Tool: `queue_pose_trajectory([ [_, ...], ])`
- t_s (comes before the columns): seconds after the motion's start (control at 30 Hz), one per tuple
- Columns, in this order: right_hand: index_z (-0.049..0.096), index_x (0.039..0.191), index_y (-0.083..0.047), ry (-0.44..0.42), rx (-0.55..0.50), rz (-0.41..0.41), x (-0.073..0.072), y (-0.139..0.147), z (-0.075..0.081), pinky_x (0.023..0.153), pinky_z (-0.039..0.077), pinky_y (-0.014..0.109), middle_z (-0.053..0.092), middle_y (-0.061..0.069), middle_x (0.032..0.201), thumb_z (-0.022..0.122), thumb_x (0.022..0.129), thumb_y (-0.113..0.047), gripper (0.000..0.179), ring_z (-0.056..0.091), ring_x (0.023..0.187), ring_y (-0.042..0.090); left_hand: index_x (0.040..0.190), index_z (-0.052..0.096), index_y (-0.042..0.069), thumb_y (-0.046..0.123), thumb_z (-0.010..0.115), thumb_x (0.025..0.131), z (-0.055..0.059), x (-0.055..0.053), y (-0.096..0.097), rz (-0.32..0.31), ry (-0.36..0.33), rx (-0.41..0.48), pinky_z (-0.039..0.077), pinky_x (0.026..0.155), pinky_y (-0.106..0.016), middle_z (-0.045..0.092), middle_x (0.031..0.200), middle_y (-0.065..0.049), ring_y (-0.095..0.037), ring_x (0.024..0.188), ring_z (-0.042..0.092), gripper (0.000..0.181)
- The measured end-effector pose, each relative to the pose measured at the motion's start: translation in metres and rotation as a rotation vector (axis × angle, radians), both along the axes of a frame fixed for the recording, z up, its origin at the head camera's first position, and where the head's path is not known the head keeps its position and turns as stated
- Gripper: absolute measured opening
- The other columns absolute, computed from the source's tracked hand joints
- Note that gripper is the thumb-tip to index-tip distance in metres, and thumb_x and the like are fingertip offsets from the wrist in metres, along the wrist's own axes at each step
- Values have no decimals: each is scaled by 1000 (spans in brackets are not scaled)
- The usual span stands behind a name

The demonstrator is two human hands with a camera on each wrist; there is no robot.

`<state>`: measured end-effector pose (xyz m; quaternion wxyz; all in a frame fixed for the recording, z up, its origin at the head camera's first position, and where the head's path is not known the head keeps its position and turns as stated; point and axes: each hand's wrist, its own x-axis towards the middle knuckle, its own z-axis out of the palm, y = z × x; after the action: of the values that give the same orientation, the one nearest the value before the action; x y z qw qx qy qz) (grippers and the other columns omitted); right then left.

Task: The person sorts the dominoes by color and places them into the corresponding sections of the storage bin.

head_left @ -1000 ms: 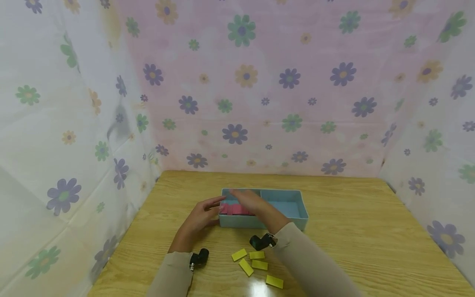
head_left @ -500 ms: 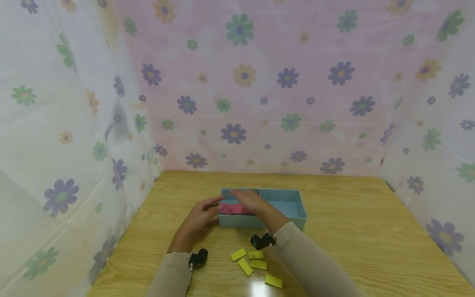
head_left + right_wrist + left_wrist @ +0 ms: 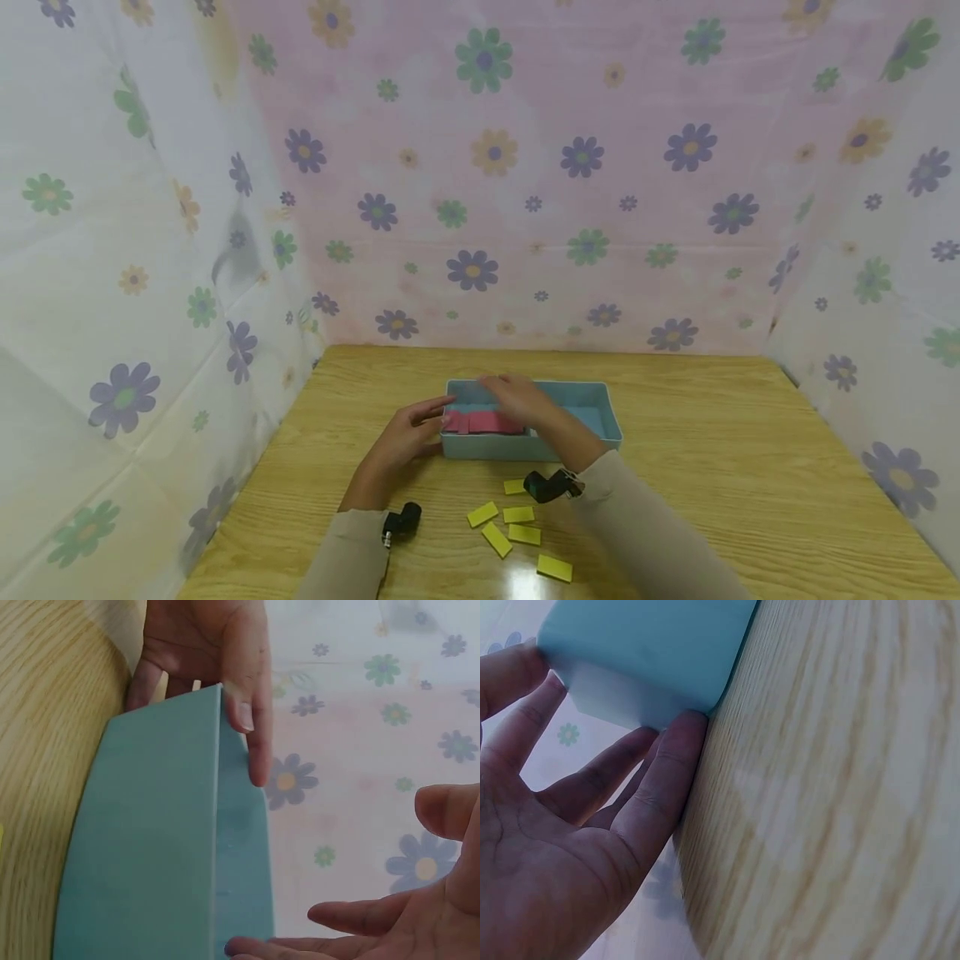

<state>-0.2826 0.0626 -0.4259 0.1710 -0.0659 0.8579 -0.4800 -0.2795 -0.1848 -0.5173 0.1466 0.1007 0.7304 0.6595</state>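
A light blue box (image 3: 487,449) stands on the wooden table, with several pink pieces (image 3: 491,423) lying flat in its left part. My left hand (image 3: 402,435) touches the box's left end with spread fingers; in the left wrist view, fingertips (image 3: 684,724) rest low on the end wall. Over the middle of the box is my right hand (image 3: 519,402), with its fingers extended above the pink pieces. In the right wrist view its fingers (image 3: 360,916) are loosely spread with nothing between them. The right hand hides part of the box's inside.
Several small yellow blocks (image 3: 524,534) lie scattered on the table (image 3: 720,467) in front of the box. A black wrist camera (image 3: 550,485) on the right sleeve hangs close to one block. Flowered cloth (image 3: 525,292) walls surround the table on three sides.
My right hand has shifted to the right along the box, uncovering more of the pink pieces and a yellow block near its wrist camera. The left hand has stayed at the box's end.
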Motion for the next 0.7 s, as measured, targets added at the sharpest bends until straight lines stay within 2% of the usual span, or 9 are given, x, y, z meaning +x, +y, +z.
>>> queue_pose_trajectory([
  [0.17,38,160,-12,66,-49,-17,5,23,4,115,40,63,43,14,162,48,100,-70,84,43,147,39,153,53,18,21,59,107,2,1,1,2,-6,4,58,101,-49,45,159,-17,-38,141,51,46],
  [0.37,41,158,-17,253,-87,-43,13,58,1,111,46,61,45,16,159,49,107,-51,61,47,143,41,154,51,16,22,59,107,1,0,2,3,-5,1,57,102,-48,45,159,-17,-38,142,50,48],
  [0.5,49,152,-23,398,-113,-105,17,83,-12,110,49,58,51,9,154,53,107,-46,50,50,141,35,155,51,16,24,61,107,1,1,1,8,-8,-1,57,101,-48,44,159,-18,-39,143,49,50],
  [0.6,57,146,-25,534,-118,-189,17,103,-25,111,48,57,54,4,151,56,106,-46,45,50,142,31,155,51,16,25,62,106,2,2,1,11,-9,-2,57,101,-49,44,159,-19,-39,143,48,51],
  [0.7,61,143,-24,610,-138,-259,15,122,-40,114,43,61,49,1,156,58,106,-43,42,43,147,30,155,51,15,24,61,106,2,3,1,9,1,-4,57,101,-49,43,160,-20,-40,143,48,51],
])
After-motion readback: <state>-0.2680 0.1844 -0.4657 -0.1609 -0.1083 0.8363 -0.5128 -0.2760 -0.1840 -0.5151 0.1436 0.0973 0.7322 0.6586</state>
